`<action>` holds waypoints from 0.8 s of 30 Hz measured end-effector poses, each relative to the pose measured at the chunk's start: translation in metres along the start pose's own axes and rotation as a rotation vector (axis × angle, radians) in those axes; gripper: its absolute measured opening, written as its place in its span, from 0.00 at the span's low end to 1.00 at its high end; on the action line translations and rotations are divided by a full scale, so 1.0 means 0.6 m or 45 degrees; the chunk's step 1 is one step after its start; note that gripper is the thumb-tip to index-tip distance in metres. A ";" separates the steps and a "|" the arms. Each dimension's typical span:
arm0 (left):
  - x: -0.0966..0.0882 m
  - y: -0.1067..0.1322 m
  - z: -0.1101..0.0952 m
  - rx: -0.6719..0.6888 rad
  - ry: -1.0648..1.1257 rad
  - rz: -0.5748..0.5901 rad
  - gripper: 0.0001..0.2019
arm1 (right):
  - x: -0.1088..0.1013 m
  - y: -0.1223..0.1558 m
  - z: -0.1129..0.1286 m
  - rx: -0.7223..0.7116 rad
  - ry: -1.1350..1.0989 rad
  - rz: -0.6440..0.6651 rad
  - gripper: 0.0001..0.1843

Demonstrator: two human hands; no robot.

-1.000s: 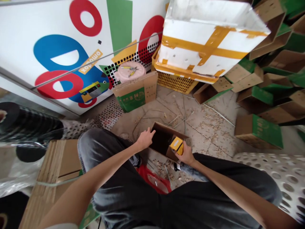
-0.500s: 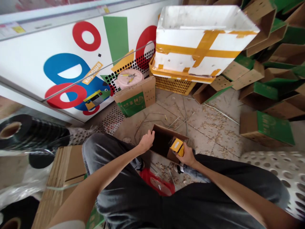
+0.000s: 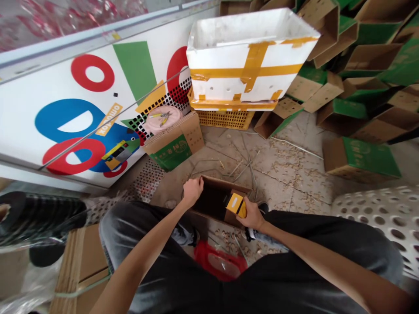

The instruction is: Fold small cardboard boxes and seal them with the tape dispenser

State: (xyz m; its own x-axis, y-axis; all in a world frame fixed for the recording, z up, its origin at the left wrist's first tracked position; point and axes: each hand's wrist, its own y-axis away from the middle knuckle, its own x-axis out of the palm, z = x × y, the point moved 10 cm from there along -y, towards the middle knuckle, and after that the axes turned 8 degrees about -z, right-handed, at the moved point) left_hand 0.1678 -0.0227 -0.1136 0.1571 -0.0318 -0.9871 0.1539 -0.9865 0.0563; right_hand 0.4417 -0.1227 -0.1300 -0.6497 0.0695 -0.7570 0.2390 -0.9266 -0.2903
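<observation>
An open brown cardboard box (image 3: 214,197) stands on the floor between my knees. My left hand (image 3: 192,190) is closed over its left rim. My right hand (image 3: 250,214) grips a yellow tape dispenser (image 3: 236,205) at the box's right edge, partly inside the opening. The box's inside is dark and I cannot see its contents.
A white foam box (image 3: 245,56) with yellow tape sits on a yellow crate (image 3: 225,118). Green and brown cartons (image 3: 360,159) pile up at the right. Another carton (image 3: 172,141) holds a pink lid. A colourful cabinet (image 3: 81,109) runs along the left; flat cardboard (image 3: 85,261) lies beside my left leg.
My left hand has closed tighter over the box's rim, and my right hand has lowered the yellow dispenser slightly into the box. The view shifted down and right.
</observation>
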 end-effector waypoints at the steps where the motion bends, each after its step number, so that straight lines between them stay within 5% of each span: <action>1: 0.001 0.003 0.001 -0.031 0.009 -0.020 0.27 | 0.001 0.001 0.002 0.000 -0.010 0.013 0.27; 13: 0.025 0.026 -0.034 -0.043 -0.070 -0.005 0.27 | 0.002 -0.005 -0.002 0.091 -0.103 0.033 0.24; 19: 0.088 0.046 -0.114 0.146 -0.059 0.240 0.21 | -0.003 0.002 0.004 0.045 -0.089 0.014 0.23; 24: 0.090 0.078 -0.096 0.471 -0.015 0.584 0.27 | 0.001 0.001 0.004 0.042 -0.092 0.017 0.23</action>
State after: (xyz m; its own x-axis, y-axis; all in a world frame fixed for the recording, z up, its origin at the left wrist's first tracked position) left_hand 0.2397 -0.0615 -0.1558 0.1162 -0.4685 -0.8758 -0.2778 -0.8619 0.4242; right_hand 0.4395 -0.1243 -0.1290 -0.6974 0.0312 -0.7160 0.2248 -0.9391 -0.2600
